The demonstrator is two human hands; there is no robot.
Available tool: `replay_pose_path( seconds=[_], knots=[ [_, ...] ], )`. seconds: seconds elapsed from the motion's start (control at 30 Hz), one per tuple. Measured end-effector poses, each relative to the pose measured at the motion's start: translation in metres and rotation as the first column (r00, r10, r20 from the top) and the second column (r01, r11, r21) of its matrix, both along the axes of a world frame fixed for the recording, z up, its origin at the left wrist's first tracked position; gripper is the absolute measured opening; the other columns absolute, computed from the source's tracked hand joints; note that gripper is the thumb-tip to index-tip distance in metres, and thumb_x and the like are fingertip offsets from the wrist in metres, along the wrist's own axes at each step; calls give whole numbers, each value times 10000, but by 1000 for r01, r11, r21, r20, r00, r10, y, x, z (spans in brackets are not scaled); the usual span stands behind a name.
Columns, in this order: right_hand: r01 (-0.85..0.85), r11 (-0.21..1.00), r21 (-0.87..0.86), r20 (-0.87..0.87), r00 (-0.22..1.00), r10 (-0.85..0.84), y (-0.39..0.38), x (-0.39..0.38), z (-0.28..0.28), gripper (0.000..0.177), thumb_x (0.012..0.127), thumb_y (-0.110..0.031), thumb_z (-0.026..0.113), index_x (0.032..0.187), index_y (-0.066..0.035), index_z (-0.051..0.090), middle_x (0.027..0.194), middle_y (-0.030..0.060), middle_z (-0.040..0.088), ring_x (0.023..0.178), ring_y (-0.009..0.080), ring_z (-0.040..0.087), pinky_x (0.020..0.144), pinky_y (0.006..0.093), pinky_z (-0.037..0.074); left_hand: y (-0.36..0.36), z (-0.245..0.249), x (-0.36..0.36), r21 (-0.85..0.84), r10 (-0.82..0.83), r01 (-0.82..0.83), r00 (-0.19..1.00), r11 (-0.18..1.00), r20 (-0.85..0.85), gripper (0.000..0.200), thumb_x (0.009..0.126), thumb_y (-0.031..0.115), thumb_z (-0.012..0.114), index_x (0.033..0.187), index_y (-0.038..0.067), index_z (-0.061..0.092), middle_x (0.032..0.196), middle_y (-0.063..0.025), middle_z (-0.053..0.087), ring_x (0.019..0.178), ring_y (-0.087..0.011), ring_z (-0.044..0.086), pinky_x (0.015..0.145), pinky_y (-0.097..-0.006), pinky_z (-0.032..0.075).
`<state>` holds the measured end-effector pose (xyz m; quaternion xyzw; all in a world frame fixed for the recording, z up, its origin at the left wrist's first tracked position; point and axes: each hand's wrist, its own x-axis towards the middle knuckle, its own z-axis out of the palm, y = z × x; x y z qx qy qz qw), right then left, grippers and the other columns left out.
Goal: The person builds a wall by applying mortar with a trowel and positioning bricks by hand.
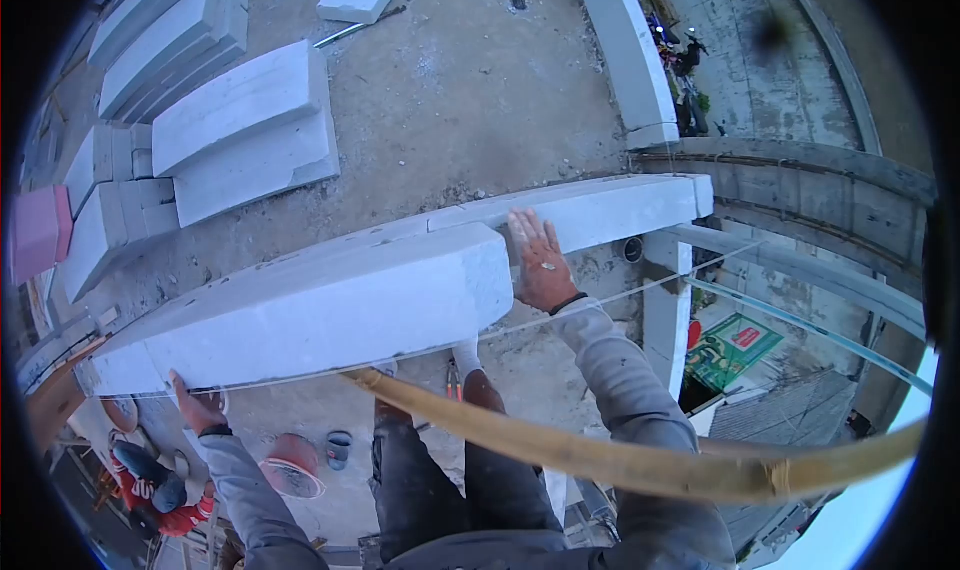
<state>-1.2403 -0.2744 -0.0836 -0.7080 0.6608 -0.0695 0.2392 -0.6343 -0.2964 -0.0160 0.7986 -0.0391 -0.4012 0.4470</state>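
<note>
A long white block (330, 305), like lightweight concrete, lies across the wall in front of me. My left hand (200, 407) is at its near lower edge towards the left end, with a finger up against the face; the other fingers are partly hidden. Spread and flat, my right hand (542, 268) rests beside the block's right end, its fingertips reaching the white wall course (600, 213) behind. A thin string line (640, 290) runs along the near side, passing close to both wrists.
A bamboo pole (600, 458) curves across the foreground. Stacked white blocks (245, 110) stand on the concrete floor (480, 100) at the back left. Below are a red bucket (293, 465), pliers (454, 382) and a person in red (180, 515). A drop with a green sign (735, 350) lies right.
</note>
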Motion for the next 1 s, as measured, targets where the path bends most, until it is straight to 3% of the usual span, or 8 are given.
replay_pose_path(
  seconds=[0.07, 0.23, 0.47, 0.63, 0.73, 1.0],
  knots=[
    [-65, 998, 6, 4, 998, 64, -8, -4, -14, 1142, 516, -357, 817, 1395, -40, 159, 1448, 120, 199, 1358, 285, 136, 1097, 485, 103, -3, 8, -17, -91, -8, 4, 999, 996, -42, 517, 806, 513, 548, 1149, 127, 524, 1039, -45, 601, 915, -222, 575, 722, -386, 446],
    [-264, 964, 36, -99, 959, 266, -16, -2, -34, 1134, 508, -377, 821, 1387, -46, 185, 1447, 95, 219, 1356, 253, 158, 1087, 534, 75, -5, 14, -18, -49, -14, 17, 998, 999, 62, 516, 831, 496, 519, 1187, 123, 491, 1121, -76, 572, 977, -259, 561, 762, -434, 458],
    [-291, 957, -9, 13, 957, 291, -29, -2, -40, 1141, 514, -400, 822, 1377, -30, 173, 1436, 93, 241, 1347, 245, 190, 1071, 574, 53, 1, 10, 2, -83, -41, 42, 999, 996, 16, 498, 846, 452, 527, 1228, 140, 457, 1123, -73, 570, 1000, -263, 550, 811, -462, 440],
    [-303, 953, -29, 114, 946, 304, -30, -2, -44, 1116, 534, -382, 820, 1357, 8, 174, 1370, 145, 322, 1320, 271, 252, 1086, 533, 77, -2, 12, -10, -126, -44, 49, 998, 991, 41, 468, 885, 404, 489, 1232, 93, 448, 1138, -83, 570, 997, -254, 566, 833, -393, 464],
    [-277, 954, -116, 187, 937, 295, -29, -1, -51, 1044, 563, -336, 812, 1331, 24, 204, 1323, 181, 358, 1288, 310, 296, 1093, 503, 108, -4, 17, -15, -136, -54, 54, 999, 989, 3, 457, 888, 384, 498, 1231, 88, 446, 1146, -85, 564, 1010, -253, 557, 839, -394, 458],
    [-263, 957, -122, 198, 938, 284, -33, 1, -49, 940, 584, -275, 796, 1288, 41, 258, 1253, 211, 415, 1232, 344, 359, 1090, 472, 164, 2, 6, 3, -202, -65, 75, 996, 976, 58, 457, 883, 364, 520, 1225, 70, 448, 1152, -89, 564, 1027, -253, 547, 868, -393, 441]
  ],
)
